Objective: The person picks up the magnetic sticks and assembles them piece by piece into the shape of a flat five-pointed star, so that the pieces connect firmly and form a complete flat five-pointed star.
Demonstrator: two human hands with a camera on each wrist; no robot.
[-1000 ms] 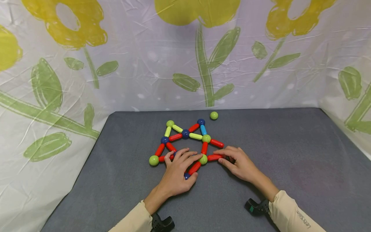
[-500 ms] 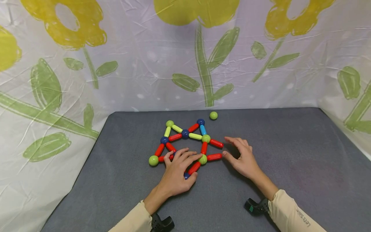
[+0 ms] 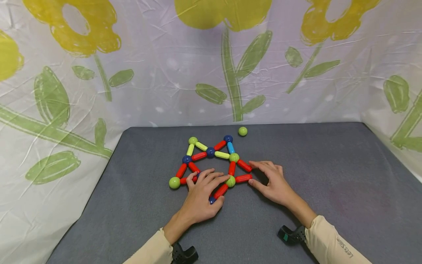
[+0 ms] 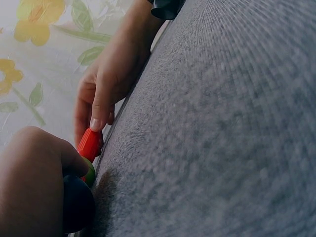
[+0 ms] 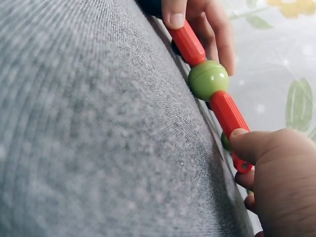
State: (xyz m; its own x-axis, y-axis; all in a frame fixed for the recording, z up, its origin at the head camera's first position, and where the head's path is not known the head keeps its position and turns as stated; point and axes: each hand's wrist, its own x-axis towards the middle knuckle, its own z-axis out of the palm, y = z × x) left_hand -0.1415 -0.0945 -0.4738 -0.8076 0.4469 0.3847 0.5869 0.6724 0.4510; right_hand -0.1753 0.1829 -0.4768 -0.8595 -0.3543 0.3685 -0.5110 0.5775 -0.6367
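Note:
A flat figure of magnetic rods and balls lies on the dark grey table. My left hand (image 3: 202,203) rests over its lower part, fingers spread. One fingertip touches a green ball (image 3: 231,182); the thumb lies beside a blue ball (image 3: 212,200) and a red rod (image 3: 221,191). On the right, two red magnetic rods, an upper one (image 3: 244,165) and a lower one (image 3: 243,178), stick out with their free ends near each other. My right hand (image 3: 276,186) pinches these ends, thumb on the lower rod (image 5: 228,113) and index finger at the upper. My left hand hides part of the figure.
A loose green ball (image 3: 242,131) lies at the table's back edge. The figure's far part has yellow-green rods, a light blue rod (image 3: 230,147) and several balls. A flowered cloth (image 3: 158,73) hangs behind the table (image 3: 329,157).
My right hand first let go of the lower red rod and spread its fingers, then closed in again. The upper red rod's free end has swung down toward the lower rod. My left hand stays put.

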